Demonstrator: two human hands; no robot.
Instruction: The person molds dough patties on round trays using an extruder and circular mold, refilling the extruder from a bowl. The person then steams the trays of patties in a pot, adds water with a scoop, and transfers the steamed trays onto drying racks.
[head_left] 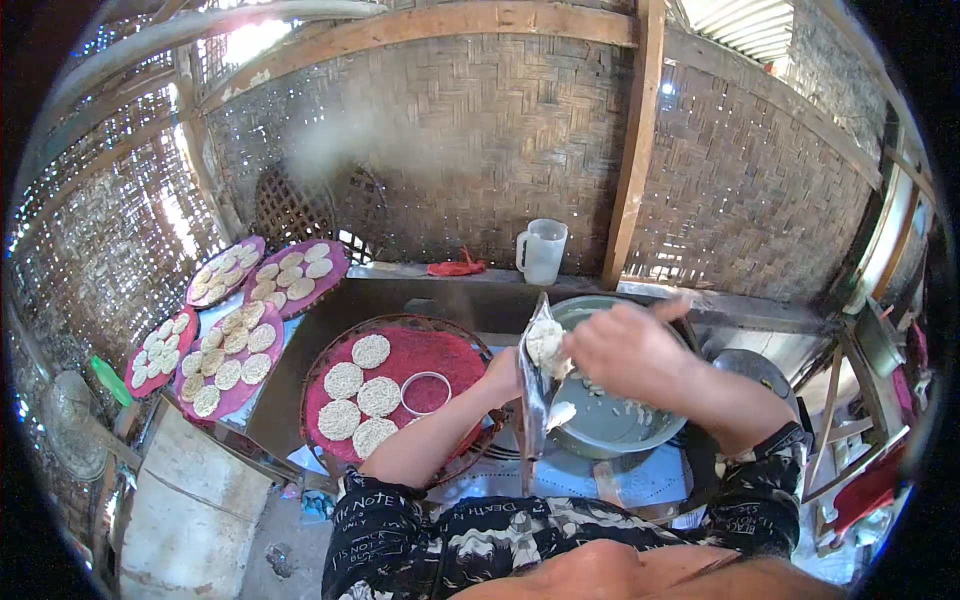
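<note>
My left hand (508,374) grips the edge of a shiny, silvery, trough-like piece (537,425) held on its side at the basin's left edge. A clump of sticky white rice-like mash (546,346) clings to its upper part. My right hand (630,345) is over the basin, its fingers at the clump; motion smears them, so their grip is unclear. Under it the wide grey basin (625,432) holds loose white bits. To the left, a round red woven tray (455,362) bears several flat grainy white discs (378,397) and a white ring (426,393).
More discs lie on purple trays (262,372) at the far left. Behind the work surface, a translucent jug (543,252) and a red plastic bag (457,264) stand on a ledge by the woven wall. A wooden post (637,150) rises behind the basin.
</note>
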